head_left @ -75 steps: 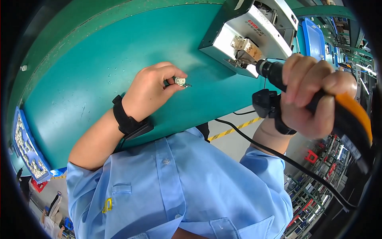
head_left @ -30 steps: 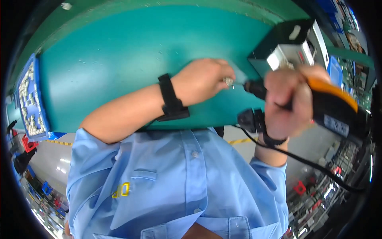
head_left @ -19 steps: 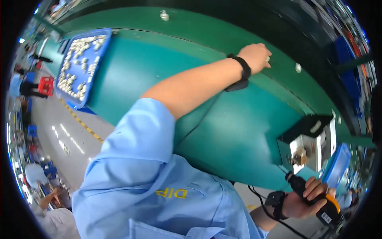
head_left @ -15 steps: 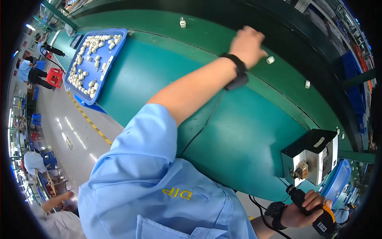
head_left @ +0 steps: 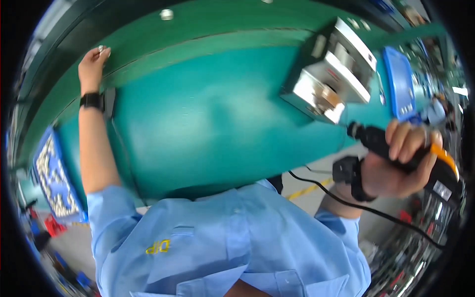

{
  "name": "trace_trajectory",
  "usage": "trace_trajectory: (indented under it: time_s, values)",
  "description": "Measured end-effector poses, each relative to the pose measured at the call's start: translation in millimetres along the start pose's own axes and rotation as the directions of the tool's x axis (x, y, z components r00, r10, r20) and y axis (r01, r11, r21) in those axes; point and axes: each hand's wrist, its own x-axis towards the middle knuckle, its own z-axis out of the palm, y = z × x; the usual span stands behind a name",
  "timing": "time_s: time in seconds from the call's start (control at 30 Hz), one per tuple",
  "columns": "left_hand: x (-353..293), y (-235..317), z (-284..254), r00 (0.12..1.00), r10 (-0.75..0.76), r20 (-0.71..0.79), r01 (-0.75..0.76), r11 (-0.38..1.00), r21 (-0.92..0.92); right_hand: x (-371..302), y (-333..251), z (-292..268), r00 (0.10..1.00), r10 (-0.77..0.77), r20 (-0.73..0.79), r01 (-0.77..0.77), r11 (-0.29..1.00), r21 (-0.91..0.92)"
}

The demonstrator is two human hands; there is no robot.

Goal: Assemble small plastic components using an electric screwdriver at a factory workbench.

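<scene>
Left hand (head_left: 92,64) pinches white fitting (head_left: 101,48), probably light, stiff: hold sides; right hand (head_left: 396,173) grips electric screwdriver (head_left: 374,141)

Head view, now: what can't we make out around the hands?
Head view throughout:
Whitish part at the left hand's fingertips: shape and grip unclear; small, blurred.
Power driver: handle partly covered by the right hand.
White pieces in the left blue tray: too blurred to count.
White piece up top: cut off by the edge.
</scene>
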Motion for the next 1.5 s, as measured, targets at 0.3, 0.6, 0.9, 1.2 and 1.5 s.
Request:
trace_trajectory:
  time_s: [0.3, 0.6, 0.9, 1.2, 1.5]
  values:
    - [-209.8, 182.3, 148.0, 0.681, 0.253, 0.688, -0.212, 0.966, -0.145, 4.8, 27.4, -24.6, 0.999, -0.027, 0.027, 0.029, 0.996, -0.082]
    - [-240.3, 191.2, 169.3, 0.606, 0.305, 0.734, -0.25, 0.95, -0.188, 3.9, 36.7, -25.9, 0.997, -0.039, 0.066, 0.042, 0.998, -0.049]
    - [-245.7, 190.8, 168.7, 0.624, 0.342, 0.702, -0.301, 0.935, -0.188, 39.9, 52.9, -35.8, 0.601, -0.081, 0.795, -0.059, 0.988, 0.145]
    - [-255.7, 190.3, 191.6, 0.626, 0.345, 0.699, -0.211, 0.938, -0.275, 46.2, 65.7, -42.3, 0.856, 0.516, 0.014, -0.503, 0.827, 0.25]
    - [-250.5, 188.0, 189.1, 0.635, 0.399, 0.661, -0.284, 0.917, -0.281, -7.8, 53.8, 30.5, 0.922, 0.267, 0.28, -0.329, 0.921, 0.207]
